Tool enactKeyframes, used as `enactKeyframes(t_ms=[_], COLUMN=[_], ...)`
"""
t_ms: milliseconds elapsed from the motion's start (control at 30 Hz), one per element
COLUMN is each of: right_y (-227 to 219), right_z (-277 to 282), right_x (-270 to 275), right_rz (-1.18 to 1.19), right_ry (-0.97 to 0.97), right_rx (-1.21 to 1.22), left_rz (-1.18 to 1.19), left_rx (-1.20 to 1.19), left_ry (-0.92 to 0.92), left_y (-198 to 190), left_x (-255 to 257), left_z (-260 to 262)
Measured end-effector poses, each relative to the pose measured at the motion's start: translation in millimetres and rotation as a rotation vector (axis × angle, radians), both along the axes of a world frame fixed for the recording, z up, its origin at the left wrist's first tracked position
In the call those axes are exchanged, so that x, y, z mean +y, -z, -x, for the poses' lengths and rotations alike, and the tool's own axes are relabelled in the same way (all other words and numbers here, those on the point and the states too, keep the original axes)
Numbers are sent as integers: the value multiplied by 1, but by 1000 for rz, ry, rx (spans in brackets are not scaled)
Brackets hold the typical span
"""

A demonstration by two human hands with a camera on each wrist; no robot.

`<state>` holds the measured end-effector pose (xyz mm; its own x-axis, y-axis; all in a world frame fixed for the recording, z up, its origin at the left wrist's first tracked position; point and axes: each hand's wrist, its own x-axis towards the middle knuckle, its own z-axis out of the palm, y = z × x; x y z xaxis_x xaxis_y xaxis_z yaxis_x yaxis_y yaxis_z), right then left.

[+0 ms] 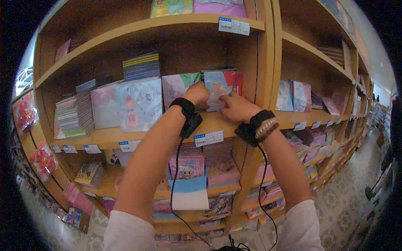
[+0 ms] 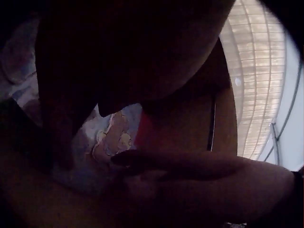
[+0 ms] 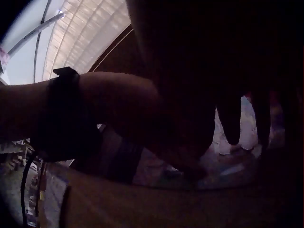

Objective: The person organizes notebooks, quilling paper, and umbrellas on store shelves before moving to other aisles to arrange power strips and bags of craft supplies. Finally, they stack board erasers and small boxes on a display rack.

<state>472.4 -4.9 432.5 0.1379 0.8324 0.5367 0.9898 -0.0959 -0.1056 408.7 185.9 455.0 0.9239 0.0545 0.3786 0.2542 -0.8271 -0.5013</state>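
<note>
A light blue picture booklet (image 1: 215, 78) with a bear on its cover stands upright on the middle shelf, near the wooden upright. At its left edge my left hand (image 1: 197, 94) has its fingers curled, gripping that side. My right hand (image 1: 239, 108) lies in front of the lower right part, fingertips touching the cover. Behind the booklet shows a red cover (image 1: 235, 80). The left wrist view is dark, but the bear picture (image 2: 114, 135) appears between both hands. In the right wrist view, straight fingers (image 3: 231, 123) reach down over the cover.
Left of my hands stand a pale blue castle booklet (image 1: 138, 102), a pink-and-green one (image 1: 173, 83) and a stack of thin booklets (image 1: 73, 117). Price labels (image 1: 208, 138) line the shelf edge. A wooden upright (image 1: 264, 79) rises close to my right hand. Wrist cables (image 1: 173, 180) hang below.
</note>
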Motion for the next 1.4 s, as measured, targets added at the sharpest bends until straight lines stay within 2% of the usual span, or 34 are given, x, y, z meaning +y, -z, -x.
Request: enactKeyframes(t_ms=[33,100,233,333,400,500,633,700,733,800,900,1033,1100,1133,1233,1267,1333,1400], right_y=[-2,-2,-13,-26,-26,-29,-27,-19,-21,-24,-25,-26,-21,-20,-20,-19,-11,1], right_z=[-6,-18,-18,-14,-16,-8,-21,-38,-32,-16,-13,-21,-16,-18,-20,-16,-5,4], right_x=[6,20,25,26,27,23,34,48,44,31,31,33,31,32,29,22,5,-11], right_rz=[-2,137,212,346,321,327,364,339,335,290,291,267,206,209,204,138,84,-173], right_ry=[2,-1,53,73,76,121,146,166,165,166,148,76,114,105,3,-80,-175,-394], right_rx=[-2,-59,-90,-23,-69,-59,-45,-42,-40,-59,-87,-23,-22,-22,-47,-39,-30,14], left_rz=[-2,135,93,136,385,469,288,727,723,1066,943,984,821,822,649,596,636,674], left_rx=[-2,-16,25,47,-130,-105,-85,-191,-188,-185,-178,-173,-339,-342,-517,-571,-617,-682], left_ry=[2,-30,25,49,114,129,148,267,266,175,226,220,304,294,252,248,210,171], left_y=[-1,-1,0,6,14,13,8,7,2,-6,-7,-3,6,8,6,7,17,31], left_x=[-2,-3,14,33,47,43,13,-7,-22,-47,-50,-61,-60,-61,-70,-71,-64,-58], left_z=[1,3,-2,-13,-21,-16,0,14,26,46,59,94,115,129,181,199,233,260])
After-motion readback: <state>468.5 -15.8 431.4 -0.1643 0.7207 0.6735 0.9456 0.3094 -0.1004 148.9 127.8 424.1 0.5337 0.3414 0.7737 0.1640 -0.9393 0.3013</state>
